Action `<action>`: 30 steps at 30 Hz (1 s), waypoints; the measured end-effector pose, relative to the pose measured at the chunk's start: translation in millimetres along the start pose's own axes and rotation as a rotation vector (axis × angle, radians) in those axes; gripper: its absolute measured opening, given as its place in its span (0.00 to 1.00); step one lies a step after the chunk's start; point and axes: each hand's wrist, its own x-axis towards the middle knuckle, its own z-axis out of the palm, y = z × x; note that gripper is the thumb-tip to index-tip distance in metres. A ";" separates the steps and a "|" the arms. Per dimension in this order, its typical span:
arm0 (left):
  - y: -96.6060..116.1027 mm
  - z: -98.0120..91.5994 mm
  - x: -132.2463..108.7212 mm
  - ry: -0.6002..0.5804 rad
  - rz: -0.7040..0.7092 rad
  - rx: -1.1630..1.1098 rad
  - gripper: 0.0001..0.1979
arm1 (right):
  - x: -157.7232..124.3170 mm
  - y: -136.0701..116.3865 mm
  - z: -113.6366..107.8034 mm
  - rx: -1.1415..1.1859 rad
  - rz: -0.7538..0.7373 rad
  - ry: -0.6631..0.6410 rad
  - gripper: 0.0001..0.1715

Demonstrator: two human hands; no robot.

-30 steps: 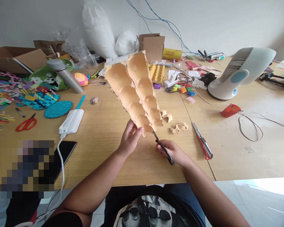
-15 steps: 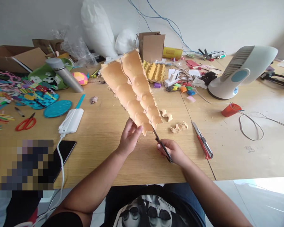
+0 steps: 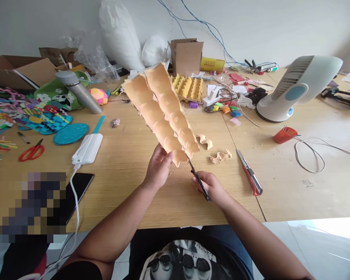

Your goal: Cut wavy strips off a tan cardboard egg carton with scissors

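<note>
A long orange-tan egg carton piece (image 3: 166, 116) with two rows of cups is tilted up over the table. My left hand (image 3: 160, 165) is closed on its near left corner, thumb on top. In my right hand (image 3: 210, 184) are black-handled scissors (image 3: 196, 175), fingers wrapped round the handles. The blades meet the carton's near end, close to the slit between the two rows. Two cut-off carton scraps, a curved one (image 3: 204, 142) and a wavy strip (image 3: 221, 156), lie to the right. Small crumbs dot the wood around them.
A red utility knife (image 3: 251, 175) lies right of my right hand. Farther right stand a white fan (image 3: 294, 89) and an orange cup (image 3: 284, 135). On the left are a power bank (image 3: 88, 149), a phone (image 3: 78, 190), red scissors (image 3: 31, 151) and a steel bottle (image 3: 80, 91). A yellow egg tray (image 3: 191, 88) lies behind.
The carton's far end has swung slightly left and down. My left hand has shifted a little left with it, while the scissors stay at the near end.
</note>
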 end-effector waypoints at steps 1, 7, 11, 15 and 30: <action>-0.8 -0.7 0.8 -0.011 -0.005 -0.029 0.24 | -0.4 -1.3 0.5 0.003 0.003 0.004 0.31; -6.8 -6.1 4.5 -0.035 -0.027 -0.144 0.22 | -2.2 -6.7 5.0 0.028 0.026 0.021 0.30; -6.5 -6.2 4.4 -0.034 -0.033 -0.162 0.22 | -1.9 -5.5 5.7 0.032 0.038 0.021 0.29; -5.8 -5.6 4.2 -0.026 -0.048 -0.166 0.22 | -2.0 -5.2 6.2 0.035 0.055 0.033 0.28; -7.8 -4.1 4.7 -0.001 -0.071 -0.125 0.23 | 2.6 -4.0 8.5 0.098 0.086 0.043 0.28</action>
